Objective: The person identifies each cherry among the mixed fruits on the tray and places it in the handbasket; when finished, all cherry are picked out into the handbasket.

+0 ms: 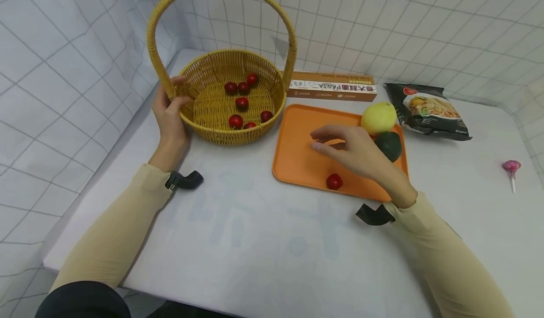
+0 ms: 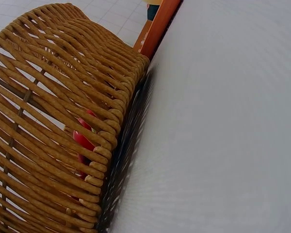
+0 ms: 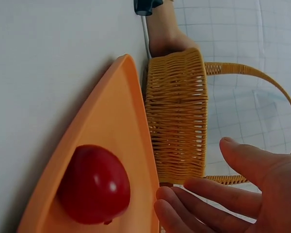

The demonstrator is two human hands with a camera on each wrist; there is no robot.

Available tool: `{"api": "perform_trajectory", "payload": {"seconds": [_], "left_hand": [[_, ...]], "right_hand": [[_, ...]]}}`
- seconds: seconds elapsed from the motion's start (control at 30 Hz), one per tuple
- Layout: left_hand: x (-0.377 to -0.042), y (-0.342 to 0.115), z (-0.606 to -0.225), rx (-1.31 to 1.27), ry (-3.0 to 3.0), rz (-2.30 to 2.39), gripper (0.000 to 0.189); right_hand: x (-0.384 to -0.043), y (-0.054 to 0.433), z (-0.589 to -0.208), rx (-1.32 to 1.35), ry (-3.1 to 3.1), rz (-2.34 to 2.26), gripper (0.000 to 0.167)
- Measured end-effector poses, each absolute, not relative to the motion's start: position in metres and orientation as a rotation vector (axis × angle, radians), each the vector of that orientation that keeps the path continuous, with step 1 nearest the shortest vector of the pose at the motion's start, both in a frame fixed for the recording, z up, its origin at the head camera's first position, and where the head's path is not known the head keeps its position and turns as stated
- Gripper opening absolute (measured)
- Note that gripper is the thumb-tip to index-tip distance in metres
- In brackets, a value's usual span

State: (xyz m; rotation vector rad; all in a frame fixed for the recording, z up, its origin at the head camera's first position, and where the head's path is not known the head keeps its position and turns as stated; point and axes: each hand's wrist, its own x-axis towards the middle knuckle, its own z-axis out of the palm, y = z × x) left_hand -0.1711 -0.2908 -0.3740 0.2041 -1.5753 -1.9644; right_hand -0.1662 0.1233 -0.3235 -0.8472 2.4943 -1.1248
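Note:
My left hand (image 1: 170,112) grips the left rim of a yellow wicker basket (image 1: 221,136) where its tall arched handle joins. Inside the basket lie several small, round, dark red fruits (image 1: 242,104); through the weave in the left wrist view a bit of red fruit (image 2: 84,139) shows. Over an orange tray (image 1: 293,162) hovers my right hand (image 1: 352,150), thumb and fingers apart with nothing between them. One more red fruit (image 3: 94,184) sits on the tray near its front edge, below that hand and apart from it.
A yellow fruit (image 1: 378,118) and a dark green fruit (image 1: 389,146) lie at the tray's right side. Behind the tray is a long pasta box (image 1: 331,86). Farther right are a black noodle packet (image 1: 427,110) and a pink lollipop (image 1: 512,167). White gridded walls enclose the table.

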Motion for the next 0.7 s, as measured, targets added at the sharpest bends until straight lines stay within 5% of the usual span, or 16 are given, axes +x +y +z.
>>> {"api": "perform_trajectory", "payload": {"seconds": [0.37, 0.7], "left_hand": [[-0.173, -0.292, -0.373, 0.207, -1.577, -1.960, 0.047], [-0.173, -0.291, -0.376, 0.203, -1.544, -1.962, 0.048]], "right_hand": [[-0.164, 0.158, -0.341, -0.852, 2.397, -1.118, 0.035], [-0.170, 0.175, -0.340, -0.883, 2.066, -1.135, 0.047]]}}
